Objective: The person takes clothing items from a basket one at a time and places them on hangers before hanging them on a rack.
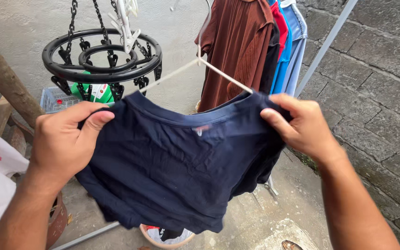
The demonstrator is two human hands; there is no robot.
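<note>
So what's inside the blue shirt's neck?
A white hanger pokes into the blue shirt, held by the left hand and right hand. Its lower part is covered.

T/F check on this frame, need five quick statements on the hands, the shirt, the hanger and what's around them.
1. Both hands grip the navy blue cotton T-shirt: left hand, right hand. True.
2. A thin white wire hanger sits in the shirt's collar. True.
3. The round black plastic clip hanger is full of socks. False: its clips hang bare.
4. The brown garment lies on the ground. False: it hangs on a rack.
5. The wall at right is grey stone. True.
</note>
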